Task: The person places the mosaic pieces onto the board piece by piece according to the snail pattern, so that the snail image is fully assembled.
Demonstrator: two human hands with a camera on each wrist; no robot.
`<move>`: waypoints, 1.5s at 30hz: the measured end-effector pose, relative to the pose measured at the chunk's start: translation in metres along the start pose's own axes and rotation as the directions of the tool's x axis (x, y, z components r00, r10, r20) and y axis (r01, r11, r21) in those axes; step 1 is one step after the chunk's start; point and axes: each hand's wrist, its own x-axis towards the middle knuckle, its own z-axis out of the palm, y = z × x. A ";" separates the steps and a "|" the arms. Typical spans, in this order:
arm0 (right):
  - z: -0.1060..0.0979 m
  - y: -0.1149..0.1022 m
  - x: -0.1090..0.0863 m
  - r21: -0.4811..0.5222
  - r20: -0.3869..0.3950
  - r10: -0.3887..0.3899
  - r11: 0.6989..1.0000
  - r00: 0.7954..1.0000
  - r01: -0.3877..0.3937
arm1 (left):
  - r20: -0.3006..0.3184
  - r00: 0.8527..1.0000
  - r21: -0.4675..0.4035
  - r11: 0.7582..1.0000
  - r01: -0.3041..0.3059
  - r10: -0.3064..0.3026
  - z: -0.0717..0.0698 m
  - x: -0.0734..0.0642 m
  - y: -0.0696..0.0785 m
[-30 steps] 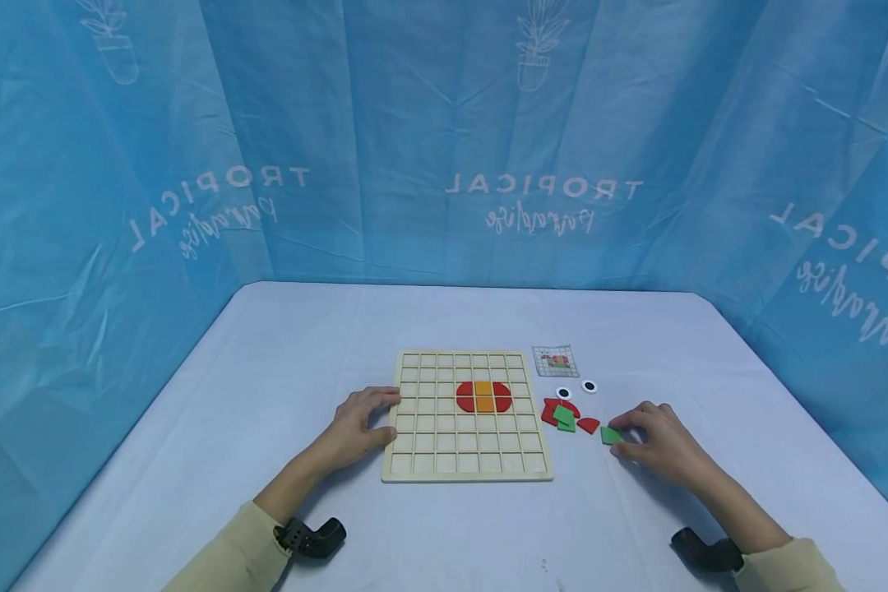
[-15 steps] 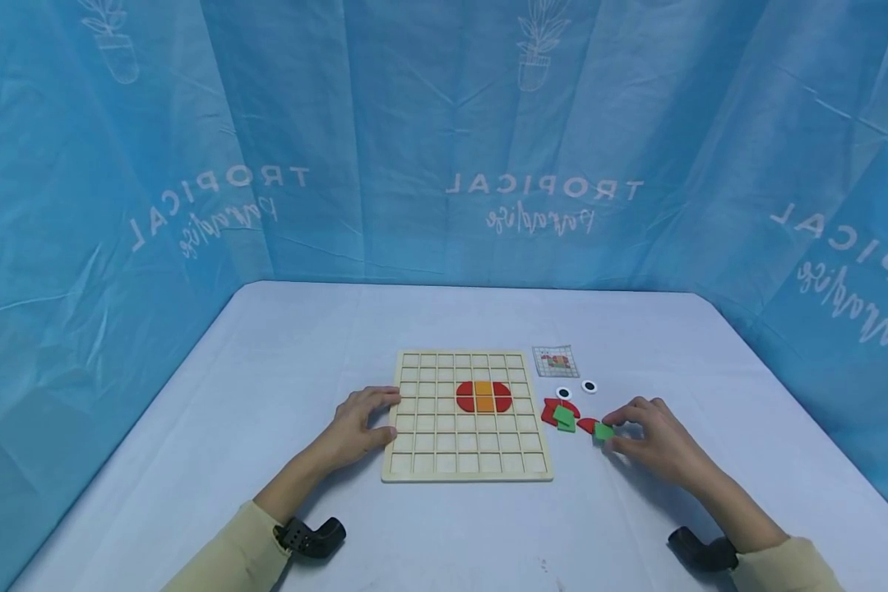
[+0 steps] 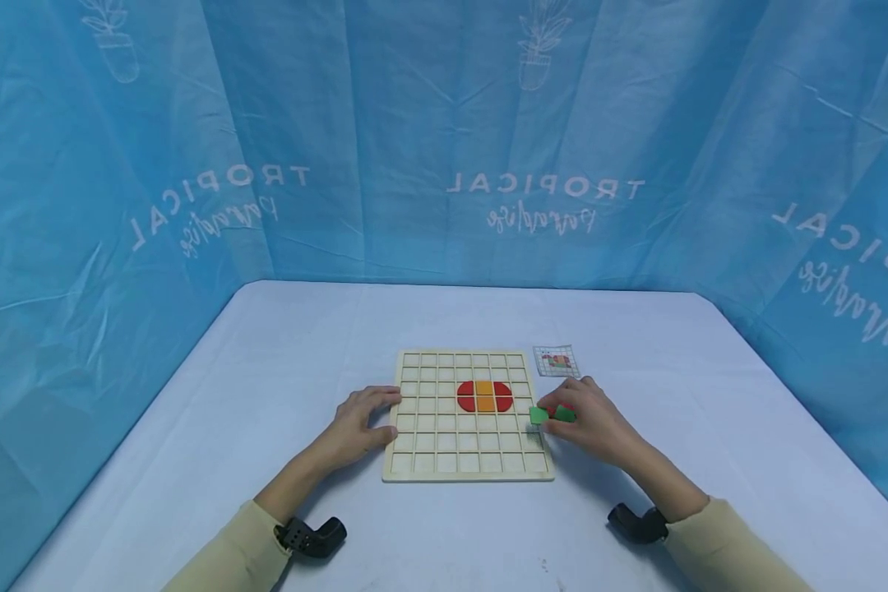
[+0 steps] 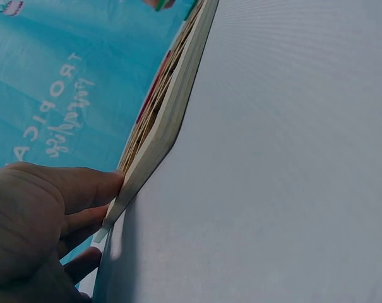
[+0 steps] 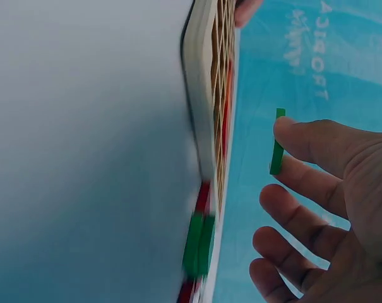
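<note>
A square wooden grid board (image 3: pixel 468 476) lies on the table. On it, orange squares (image 3: pixel 484 396) sit between red rounded pieces (image 3: pixel 503 396), forming an oval. My left hand (image 3: pixel 351 427) rests at the board's left side; in the left wrist view the thumb (image 4: pixel 93 188) touches its edge. With thumb and index finger, my right hand (image 3: pixel 592 421) pinches a green square tile (image 3: pixel 538 415) above the board's right edge. The tile (image 5: pixel 277 142) stands on edge and clear of the board in the right wrist view. Loose green tiles (image 5: pixel 198 245) lie below that hand.
A small printed picture card (image 3: pixel 555 360) lies behind the board's right side. Beside the board are loose red pieces (image 5: pixel 203 197), mostly hidden from the head view by my right hand. A blue printed curtain (image 3: pixel 444 148) surrounds the white table (image 3: pixel 311 337).
My right hand has carried the green tile leftward, from the table to above the board's right edge, and now covers most loose pieces and the eye discs. My left hand has stayed put.
</note>
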 end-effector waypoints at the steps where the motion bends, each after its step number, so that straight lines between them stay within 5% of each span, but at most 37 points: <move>1: 0.003 -0.004 0.003 0.006 -0.001 -0.009 1.000 1.000 0.009 | 0.001 1.000 0.003 1.000 -0.004 0.004 0.000 0.000 0.000; 16: 0.039 -0.042 0.036 -0.032 0.041 -0.099 0.994 0.994 0.101 | 0.009 1.000 -0.016 1.000 0.003 -0.003 0.000 0.001 0.001; 25: 0.045 -0.044 0.037 -0.123 0.045 -0.092 0.988 0.995 0.097 | 0.009 1.000 -0.022 1.000 0.000 0.000 0.000 0.001 0.002; 45: 0.045 -0.046 0.033 -0.125 0.032 -0.091 0.988 0.995 0.094 | 0.009 1.000 -0.030 0.999 0.019 -0.018 0.001 0.002 0.000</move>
